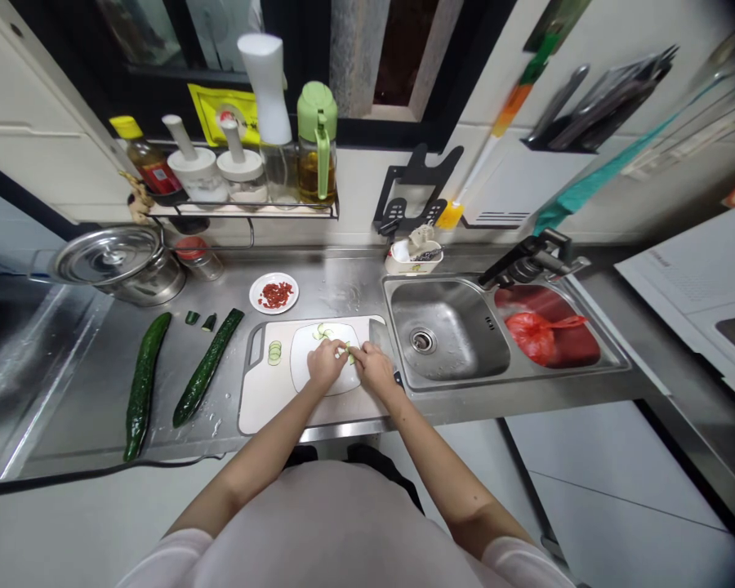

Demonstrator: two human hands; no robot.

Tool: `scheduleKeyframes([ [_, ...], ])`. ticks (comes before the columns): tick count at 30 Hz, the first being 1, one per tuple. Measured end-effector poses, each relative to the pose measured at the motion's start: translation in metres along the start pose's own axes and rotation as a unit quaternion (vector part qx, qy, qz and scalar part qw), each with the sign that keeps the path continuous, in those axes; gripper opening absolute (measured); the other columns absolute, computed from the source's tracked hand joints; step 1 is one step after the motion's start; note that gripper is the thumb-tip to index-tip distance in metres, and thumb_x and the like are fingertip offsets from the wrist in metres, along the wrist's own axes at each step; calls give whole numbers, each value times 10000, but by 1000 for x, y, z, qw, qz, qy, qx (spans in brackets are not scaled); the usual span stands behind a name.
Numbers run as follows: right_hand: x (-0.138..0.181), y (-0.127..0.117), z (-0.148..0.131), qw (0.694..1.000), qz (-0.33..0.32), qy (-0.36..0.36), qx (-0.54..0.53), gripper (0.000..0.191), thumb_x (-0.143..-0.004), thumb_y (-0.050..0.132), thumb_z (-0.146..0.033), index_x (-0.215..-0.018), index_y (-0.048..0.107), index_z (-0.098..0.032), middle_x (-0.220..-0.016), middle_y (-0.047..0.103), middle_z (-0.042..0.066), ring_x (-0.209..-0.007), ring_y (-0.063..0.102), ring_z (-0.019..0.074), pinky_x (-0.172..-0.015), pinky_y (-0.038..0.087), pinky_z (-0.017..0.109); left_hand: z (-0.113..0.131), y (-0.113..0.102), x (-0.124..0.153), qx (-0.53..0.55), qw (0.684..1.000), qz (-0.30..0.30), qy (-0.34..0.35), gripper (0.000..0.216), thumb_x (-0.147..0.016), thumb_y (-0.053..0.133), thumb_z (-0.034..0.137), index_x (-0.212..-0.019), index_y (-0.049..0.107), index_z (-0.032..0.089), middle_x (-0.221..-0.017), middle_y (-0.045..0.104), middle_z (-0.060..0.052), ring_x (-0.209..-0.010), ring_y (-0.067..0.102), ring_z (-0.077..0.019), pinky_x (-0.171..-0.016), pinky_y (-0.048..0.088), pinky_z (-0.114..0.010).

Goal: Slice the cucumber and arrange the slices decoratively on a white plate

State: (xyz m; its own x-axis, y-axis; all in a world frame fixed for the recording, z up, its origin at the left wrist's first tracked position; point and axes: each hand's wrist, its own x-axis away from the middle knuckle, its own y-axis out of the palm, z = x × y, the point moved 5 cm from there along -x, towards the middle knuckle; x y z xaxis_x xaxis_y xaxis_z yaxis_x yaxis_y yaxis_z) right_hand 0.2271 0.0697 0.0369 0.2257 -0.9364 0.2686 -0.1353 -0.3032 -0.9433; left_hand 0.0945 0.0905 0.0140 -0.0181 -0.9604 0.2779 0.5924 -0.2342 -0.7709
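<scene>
Over a white plate (301, 369) on the white cutting board (263, 400), my left hand (326, 363) and my right hand (375, 367) meet, both with fingers pinched on cucumber slices (349, 351). More slices lie at the plate's far edge (322, 331), and a short row of cucumber slices (274, 352) rests on the board to the left. A cleaver blade (380, 333) lies on the board's right side, just beyond my right hand.
Two whole cucumbers (140, 384) (207, 366) and cut ends (199, 320) lie left of the board. A small dish of red bits (273, 292) sits behind. A pot (119, 261) is at left, a sink (447, 335) and red basin (548, 331) at right. Condiment bottles (269, 122) line the shelf.
</scene>
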Motion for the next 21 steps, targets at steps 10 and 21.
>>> scheduleKeyframes([
  [10,-1,3,1,1000,-19,-1,16,381,-979,400,-287,-1319,569,-321,-1097,569,80,-1018,502,197,-776,378,256,-2,2,0,-12,1000,2,17,207,-873,590,349,-1046,698,309,-1003,639,-5,-958,600,-165,-828,401,-277],
  [21,-2,4,1,1000,-8,1,18,390,-994,356,-304,-1320,568,-328,-1068,576,77,-999,513,196,-761,381,257,-4,3,0,-31,999,15,28,252,-886,569,389,-1083,710,318,-1036,636,-18,-939,607,-174,-813,411,-274],
])
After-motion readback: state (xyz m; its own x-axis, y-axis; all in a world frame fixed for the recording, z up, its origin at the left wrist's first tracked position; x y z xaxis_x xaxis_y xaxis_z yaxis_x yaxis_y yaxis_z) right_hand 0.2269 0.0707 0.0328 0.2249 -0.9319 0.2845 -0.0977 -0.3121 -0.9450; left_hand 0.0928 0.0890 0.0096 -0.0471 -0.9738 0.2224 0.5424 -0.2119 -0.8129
